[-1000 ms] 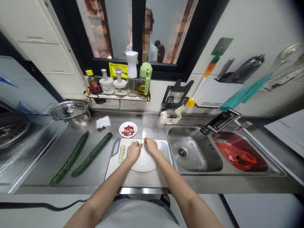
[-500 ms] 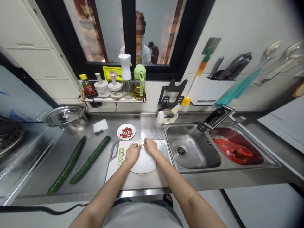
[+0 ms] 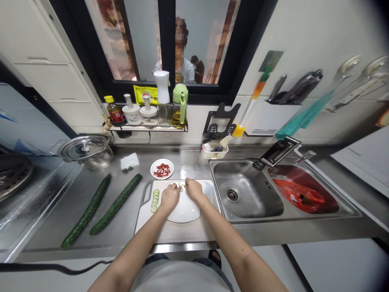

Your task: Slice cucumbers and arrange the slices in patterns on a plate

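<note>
My left hand and my right hand meet over the far part of a white plate. Between their fingertips shows a pale green cucumber slice; fingers of both hands are closed on it, partly hiding it. Under the plate is a cutting board with a grey edge and handle. A row of overlapping cucumber slices lies on the board left of the plate. Beyond my right hand, a knife blade rests along the board's right side, partly hidden.
Two whole cucumbers lie on the steel counter at left. A small dish of red berries sits behind the board. At right is a double sink with a red bag. A lidded pot stands back left, below a condiment shelf.
The view has shifted very slightly. Both hands stay at the far part of the plate with hardly any movement, still at the cucumber slice.
</note>
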Tool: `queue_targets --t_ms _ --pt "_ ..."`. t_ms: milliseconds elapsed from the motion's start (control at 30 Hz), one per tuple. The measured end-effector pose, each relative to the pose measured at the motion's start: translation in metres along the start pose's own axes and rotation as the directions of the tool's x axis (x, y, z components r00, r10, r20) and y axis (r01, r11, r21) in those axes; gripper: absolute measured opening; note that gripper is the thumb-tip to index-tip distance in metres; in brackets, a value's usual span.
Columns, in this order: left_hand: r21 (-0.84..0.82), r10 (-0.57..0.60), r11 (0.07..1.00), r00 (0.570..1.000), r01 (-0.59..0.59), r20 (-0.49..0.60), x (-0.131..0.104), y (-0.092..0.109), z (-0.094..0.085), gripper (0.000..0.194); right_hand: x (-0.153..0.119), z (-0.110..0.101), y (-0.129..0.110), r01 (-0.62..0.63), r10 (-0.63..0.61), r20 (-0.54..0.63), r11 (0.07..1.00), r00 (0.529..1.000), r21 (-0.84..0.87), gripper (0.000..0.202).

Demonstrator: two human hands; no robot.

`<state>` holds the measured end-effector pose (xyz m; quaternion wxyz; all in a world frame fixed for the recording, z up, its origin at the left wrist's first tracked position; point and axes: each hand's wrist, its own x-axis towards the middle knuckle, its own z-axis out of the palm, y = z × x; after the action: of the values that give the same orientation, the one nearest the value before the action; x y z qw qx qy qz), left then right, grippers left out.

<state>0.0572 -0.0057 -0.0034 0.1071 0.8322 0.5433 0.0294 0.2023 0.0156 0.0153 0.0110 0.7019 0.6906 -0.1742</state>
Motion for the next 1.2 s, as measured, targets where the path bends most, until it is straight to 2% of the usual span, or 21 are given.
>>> queue_targets --t_ms 367,533,700,967,1200 --pt "-0.216 -0.133 0.971 0.982 0.103 -0.132 -0.005 -0.005 0.004 0.030 -0.018 0.012 -0.006 0.006 -0.004 -0.027 0.998 1.000 0.060 0.024" --pt "-0.331 -0.274 0.923 0.940 0.198 -0.202 -0.019 -0.020 0.004 0.028 -0.033 0.011 -0.003 -0.005 0.013 -0.064 0.991 0.998 0.131 0.021" --pt "-0.485 -0.402 0.840 0.878 0.242 -0.259 -0.046 -0.047 0.008 0.028 -0.051 0.010 0.004 -0.035 0.050 -0.066 0.977 0.997 0.210 0.020" --pt "-0.514 -0.568 0.742 0.811 0.430 -0.141 -0.090 -0.084 0.017 0.030 -0.078 0.022 0.010 -0.017 0.050 -0.132 0.972 0.990 0.236 0.021" --pt "-0.446 -0.612 0.714 0.790 0.539 -0.026 -0.110 -0.085 0.024 0.034 -0.088 0.029 0.010 0.004 0.034 -0.145 0.967 0.989 0.254 0.021"
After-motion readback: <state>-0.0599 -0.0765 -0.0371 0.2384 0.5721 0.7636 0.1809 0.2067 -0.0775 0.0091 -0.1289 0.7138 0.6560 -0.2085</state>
